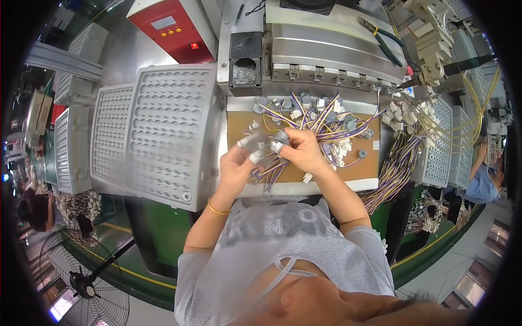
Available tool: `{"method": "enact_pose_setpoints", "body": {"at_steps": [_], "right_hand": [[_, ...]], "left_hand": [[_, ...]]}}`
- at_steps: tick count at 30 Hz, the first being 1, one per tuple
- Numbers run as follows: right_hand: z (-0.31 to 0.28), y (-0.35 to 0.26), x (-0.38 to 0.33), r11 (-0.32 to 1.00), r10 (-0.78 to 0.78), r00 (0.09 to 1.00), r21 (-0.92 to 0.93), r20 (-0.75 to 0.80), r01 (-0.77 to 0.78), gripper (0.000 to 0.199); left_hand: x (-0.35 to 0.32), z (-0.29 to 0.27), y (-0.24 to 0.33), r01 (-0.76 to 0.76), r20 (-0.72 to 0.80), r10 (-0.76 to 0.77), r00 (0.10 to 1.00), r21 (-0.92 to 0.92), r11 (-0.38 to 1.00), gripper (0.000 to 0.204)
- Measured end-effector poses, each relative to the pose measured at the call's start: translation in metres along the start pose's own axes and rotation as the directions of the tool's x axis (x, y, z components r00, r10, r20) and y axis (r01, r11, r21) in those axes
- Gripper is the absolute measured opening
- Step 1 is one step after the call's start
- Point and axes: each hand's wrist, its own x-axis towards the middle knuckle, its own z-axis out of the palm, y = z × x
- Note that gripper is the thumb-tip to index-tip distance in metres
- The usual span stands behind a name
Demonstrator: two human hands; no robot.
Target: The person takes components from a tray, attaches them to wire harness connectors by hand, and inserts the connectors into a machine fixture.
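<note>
Both hands work over a brown board with white edges. My right hand pinches a small grey round part between thumb and fingers; a white cover sits on the thumb tip. My left hand, with white covers on its fingertips, is beside it, thumb and fingers drawn toward each other. Blur hides whether anything lies between them. Purple, yellow and white wires spread over the board behind and beneath my right hand, among grey round parts and white connectors.
Grey trays with rows of wavy slots stand at the left. Behind the board is a metal fixture with green-handled pliers on it. A red box with a display stands back left. A thick wire bundle hangs at the right.
</note>
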Motion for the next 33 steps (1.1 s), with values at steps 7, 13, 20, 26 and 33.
{"method": "enact_pose_setpoints", "body": {"at_steps": [7,13,20,26,33], "right_hand": [[-0.001,-0.006,0.000,0.999,0.005,1.000,-0.040,0.024,-0.004,0.004],[-0.008,-0.029,-0.002,0.957,-0.177,0.982,-0.222,0.073,0.189,0.004],[0.002,-0.034,0.000,0.991,0.118,0.993,0.062,0.017,-0.119,0.002],[-0.011,-0.040,0.004,0.993,0.117,0.985,-0.007,0.129,-0.117,0.004],[-0.050,-0.068,0.014,0.867,-0.286,0.806,0.219,-0.518,0.448,0.015]], "left_hand": [[-0.001,0.005,0.004,-0.078,0.097,0.077,0.992,0.005,0.997,0.036],[0.004,0.009,0.002,-0.194,0.080,0.184,0.980,0.157,0.968,0.028],[0.016,0.016,0.005,0.108,-0.063,-0.133,0.989,-0.306,0.946,0.018],[0.018,0.022,0.003,0.169,0.119,-0.130,0.984,-0.429,0.887,0.021],[0.012,0.016,-0.065,-0.506,0.386,0.333,0.860,0.727,0.464,0.018]]}}
